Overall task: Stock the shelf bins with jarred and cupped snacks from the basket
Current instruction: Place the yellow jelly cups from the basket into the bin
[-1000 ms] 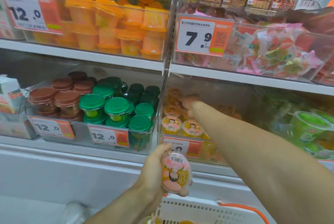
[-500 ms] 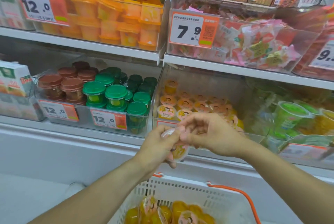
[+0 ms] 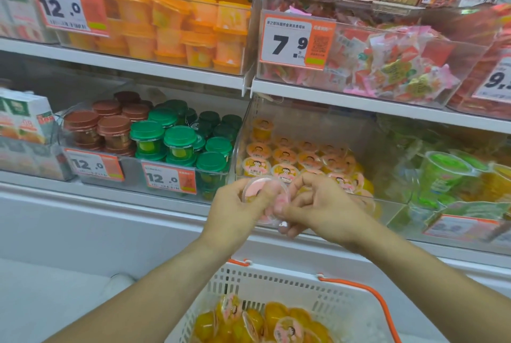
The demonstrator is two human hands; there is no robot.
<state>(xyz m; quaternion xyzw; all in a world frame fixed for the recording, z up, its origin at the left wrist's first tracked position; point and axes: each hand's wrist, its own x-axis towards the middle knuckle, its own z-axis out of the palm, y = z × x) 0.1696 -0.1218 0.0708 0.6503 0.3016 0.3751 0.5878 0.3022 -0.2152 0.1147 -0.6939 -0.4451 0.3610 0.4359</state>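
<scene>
shop shelves of clear bins; before the jelly-cup bin both hands meet — left hand grips a pink-lidded cup; right hand pinches a second cup; basket below holds more.

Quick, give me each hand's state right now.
Left hand: grips a pink-lidded jelly cup.
Right hand: fingers curled, pinching a second pink-lidded cup.

2 bare forearms, no sleeves, unadorned hands.
</scene>
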